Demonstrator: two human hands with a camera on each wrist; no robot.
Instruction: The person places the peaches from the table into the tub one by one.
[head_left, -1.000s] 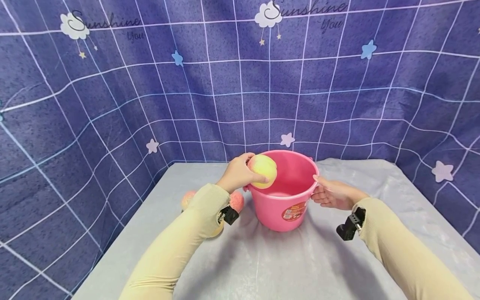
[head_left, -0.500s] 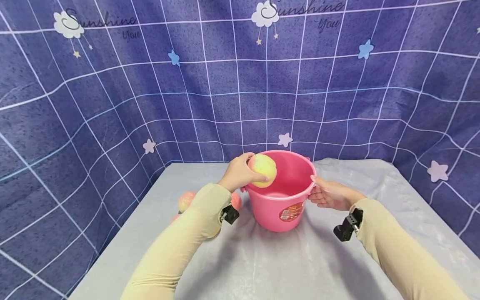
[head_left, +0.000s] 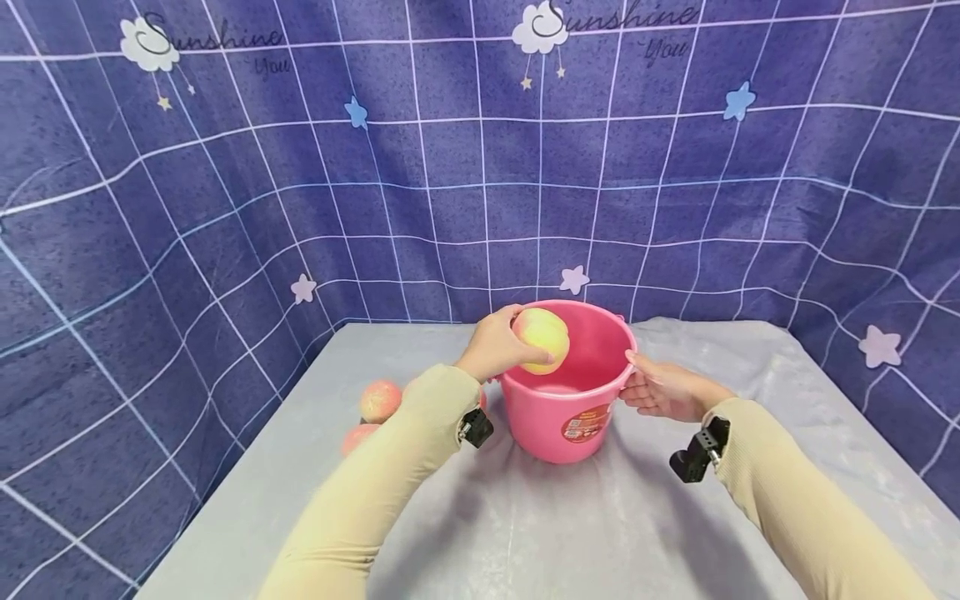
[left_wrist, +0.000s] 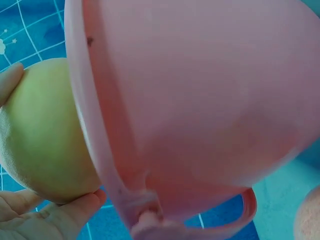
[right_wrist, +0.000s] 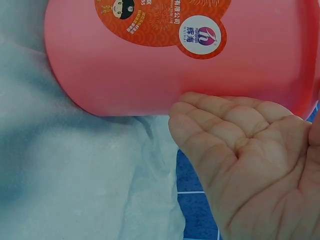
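Observation:
My left hand [head_left: 497, 343] grips a yellow and pink peach [head_left: 543, 340] over the left side of the pink bucket's [head_left: 558, 433] mouth. In the left wrist view the peach [left_wrist: 40, 130] sits between thumb and fingers, partly hidden behind the bucket's rim [left_wrist: 82, 100]. My right hand [head_left: 667, 390] holds the bucket at its right rim, thumb on top and fingers below on the outside. The right wrist view shows that hand's palm [right_wrist: 255, 160] facing the camera, its fingers against the bucket wall [right_wrist: 125, 85]. The bucket stands upright; its floor is partly hidden.
More peaches [head_left: 380, 402] lie on the grey-covered table [head_left: 555, 525] left of the bucket, partly hidden by my left sleeve [head_left: 405, 450]. A blue gridded curtain [head_left: 450, 208] surrounds the table's back and sides. A bucket handle [left_wrist: 247, 210] hangs at the rim.
My left hand and its peach have shifted slightly right, further over the bucket's opening. The right hand keeps its place on the rim, and the bucket stays put.

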